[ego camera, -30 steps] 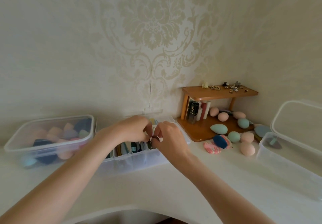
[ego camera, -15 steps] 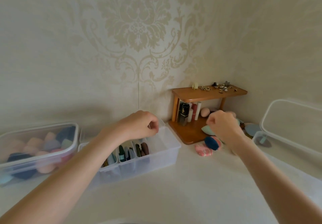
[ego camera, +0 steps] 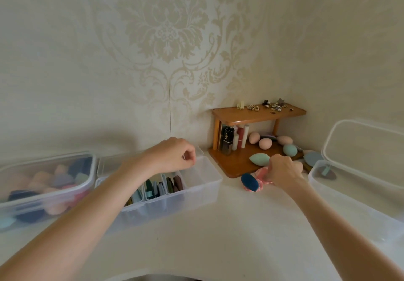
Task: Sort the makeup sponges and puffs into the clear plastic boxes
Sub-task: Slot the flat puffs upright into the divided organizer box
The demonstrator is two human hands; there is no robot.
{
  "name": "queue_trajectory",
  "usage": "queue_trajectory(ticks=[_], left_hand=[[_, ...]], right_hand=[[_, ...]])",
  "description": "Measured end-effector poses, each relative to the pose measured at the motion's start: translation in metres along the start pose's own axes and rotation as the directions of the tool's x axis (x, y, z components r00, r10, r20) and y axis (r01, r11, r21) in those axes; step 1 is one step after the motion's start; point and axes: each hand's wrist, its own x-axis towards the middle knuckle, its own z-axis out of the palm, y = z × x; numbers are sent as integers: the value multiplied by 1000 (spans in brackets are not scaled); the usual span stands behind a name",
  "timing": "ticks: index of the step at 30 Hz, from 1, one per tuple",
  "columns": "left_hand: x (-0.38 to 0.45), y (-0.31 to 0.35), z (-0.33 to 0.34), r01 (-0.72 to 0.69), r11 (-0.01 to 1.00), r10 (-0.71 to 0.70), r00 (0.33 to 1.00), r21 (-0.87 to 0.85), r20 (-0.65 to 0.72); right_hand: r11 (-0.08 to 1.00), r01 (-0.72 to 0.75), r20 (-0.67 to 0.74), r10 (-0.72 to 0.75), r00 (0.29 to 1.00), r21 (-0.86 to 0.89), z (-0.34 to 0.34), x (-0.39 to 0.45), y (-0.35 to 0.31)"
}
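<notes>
My right hand [ego camera: 283, 171] is closed on a pink-and-white puff [ego camera: 262, 174] at the front edge of the wooden shelf. A dark blue puff [ego camera: 249, 182] lies just left of it on the white desk. My left hand [ego camera: 172, 154] hovers with fingers curled over the clear divided box [ego camera: 205, 184], which holds flat puffs standing on edge. A lidded clear box [ego camera: 50, 182] at the left is full of sponges. Pink and teal egg sponges [ego camera: 260, 159] lie on the shelf base.
A wooden two-tier shelf [ego camera: 258, 114] stands in the wall corner with jewellery on top and lipsticks [ego camera: 238, 137] below. An open clear box [ego camera: 341, 193] with its lid raised is at the right, holding a grey puff [ego camera: 326, 172].
My right hand left the divided box, moved right and came down onto the pink-and-white puff. My left hand stayed over the divided box. The view turned right.
</notes>
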Motion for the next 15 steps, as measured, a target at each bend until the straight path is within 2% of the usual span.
queue_trajectory(ticks=[2,4,7,9,12,15], left_hand=[[-6,-4,-4,17,1000,-17,1000,-7,-6],[-12,-10,-7,33,999,-33,999,-10,-8],[-20,-18,-6,56,998,-56,998,1,38],[-26,-20,-2,61,998,-62,996,3,66],[-33,-22,6,69,998,-69,996,3,53],[-41,-27,11,89,996,-90,996,31,30]], right_hand=[[994,6,-35,-2,999,106,-8,-5,0],[956,94,-139,-57,989,277,-21,-13,-5],[815,401,-373,-249,894,419,-38,-38,-31],[684,560,-464,-350,814,467,-42,-65,-57],[515,638,-419,-485,768,573,-29,-101,-89],[471,636,-402,-507,762,611,-6,-112,-107]])
